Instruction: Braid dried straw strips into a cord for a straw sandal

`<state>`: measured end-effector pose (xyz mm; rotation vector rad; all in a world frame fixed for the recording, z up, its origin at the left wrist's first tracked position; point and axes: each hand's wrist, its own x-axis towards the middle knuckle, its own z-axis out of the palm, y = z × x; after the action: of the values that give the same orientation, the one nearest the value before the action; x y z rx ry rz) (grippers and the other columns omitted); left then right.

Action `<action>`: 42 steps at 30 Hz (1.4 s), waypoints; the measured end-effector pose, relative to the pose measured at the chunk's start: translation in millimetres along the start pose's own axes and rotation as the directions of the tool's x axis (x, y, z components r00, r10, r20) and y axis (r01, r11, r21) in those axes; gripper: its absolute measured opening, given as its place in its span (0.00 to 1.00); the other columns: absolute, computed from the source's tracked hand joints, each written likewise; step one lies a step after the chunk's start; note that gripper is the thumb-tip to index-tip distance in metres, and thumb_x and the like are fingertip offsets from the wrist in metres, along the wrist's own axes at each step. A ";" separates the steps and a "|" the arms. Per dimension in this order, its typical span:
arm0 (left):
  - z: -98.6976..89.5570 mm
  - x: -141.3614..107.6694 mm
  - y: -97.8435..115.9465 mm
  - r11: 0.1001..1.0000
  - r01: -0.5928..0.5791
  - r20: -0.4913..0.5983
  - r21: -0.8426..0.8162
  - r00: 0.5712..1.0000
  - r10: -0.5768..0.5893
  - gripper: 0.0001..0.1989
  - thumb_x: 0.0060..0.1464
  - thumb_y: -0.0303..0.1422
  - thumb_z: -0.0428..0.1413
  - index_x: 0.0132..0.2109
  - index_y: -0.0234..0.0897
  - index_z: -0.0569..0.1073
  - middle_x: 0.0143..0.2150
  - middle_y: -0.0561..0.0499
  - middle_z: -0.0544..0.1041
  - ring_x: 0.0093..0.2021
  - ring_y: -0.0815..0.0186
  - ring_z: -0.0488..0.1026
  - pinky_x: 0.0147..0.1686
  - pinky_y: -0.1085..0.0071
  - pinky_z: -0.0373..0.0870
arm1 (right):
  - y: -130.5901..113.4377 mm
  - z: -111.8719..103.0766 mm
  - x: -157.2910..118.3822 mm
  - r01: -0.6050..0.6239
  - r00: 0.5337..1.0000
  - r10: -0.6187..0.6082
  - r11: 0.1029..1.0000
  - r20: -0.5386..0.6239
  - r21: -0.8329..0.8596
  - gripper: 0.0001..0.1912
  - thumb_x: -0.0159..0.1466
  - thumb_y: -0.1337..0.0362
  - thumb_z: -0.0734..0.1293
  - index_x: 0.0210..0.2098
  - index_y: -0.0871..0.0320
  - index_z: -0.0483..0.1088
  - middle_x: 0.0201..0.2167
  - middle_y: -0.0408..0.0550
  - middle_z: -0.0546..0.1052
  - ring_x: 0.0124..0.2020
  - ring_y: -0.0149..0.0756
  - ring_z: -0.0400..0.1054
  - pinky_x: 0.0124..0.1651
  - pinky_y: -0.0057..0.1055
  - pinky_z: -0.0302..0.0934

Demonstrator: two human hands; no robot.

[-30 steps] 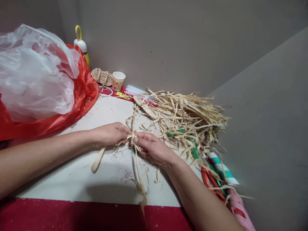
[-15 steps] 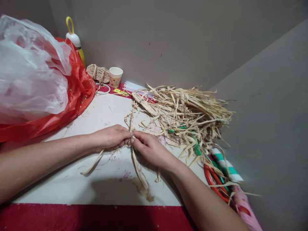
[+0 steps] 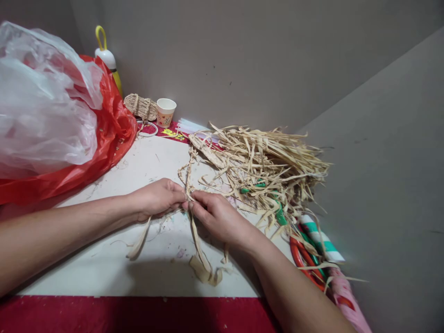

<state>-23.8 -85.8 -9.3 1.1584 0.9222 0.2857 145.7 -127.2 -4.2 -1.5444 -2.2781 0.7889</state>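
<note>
A thin braid of dried straw-like strips [image 3: 188, 173] runs from the back of the white board down to my hands. My left hand [image 3: 160, 198] pinches it from the left, fingers closed, with one loose strip hanging below the wrist. Fingertip to fingertip with it, my right hand [image 3: 215, 213] is closed on the same braid's working end. Between the hands a long pale strip [image 3: 196, 243] drops toward the front and ends in a wide curl. The exact crossing of the strips is hidden by my fingers.
To the right lies a heap of dried strips [image 3: 274, 152], with red-handled scissors [image 3: 305, 263] and a green-striped roll [image 3: 322, 238] beside it. A paper cup [image 3: 166, 112] and a woven sole-like piece [image 3: 140, 107] stand at the back. Plastic bags [image 3: 114, 138] fill the left.
My hands stay together at the braid, the fingers shifting slightly. The loose strip under my left hand has swung right, and the view has moved a little.
</note>
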 end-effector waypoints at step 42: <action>-26.7 -5.2 16.3 0.932 -0.013 0.195 -0.362 0.977 0.089 0.07 0.50 0.28 0.55 0.26 0.32 0.66 0.16 0.62 0.47 0.15 0.81 0.39 0.11 0.85 0.38 | 17.4 -9.9 3.0 -0.017 0.998 -0.004 0.944 -0.063 -0.329 0.10 0.60 0.70 0.59 0.32 0.59 0.73 0.33 0.50 0.73 0.33 0.34 0.66 0.37 0.29 0.56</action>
<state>-42.8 -64.7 4.9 0.8549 0.6229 0.3522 162.8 -116.8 -6.4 -1.6858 -2.4525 0.3637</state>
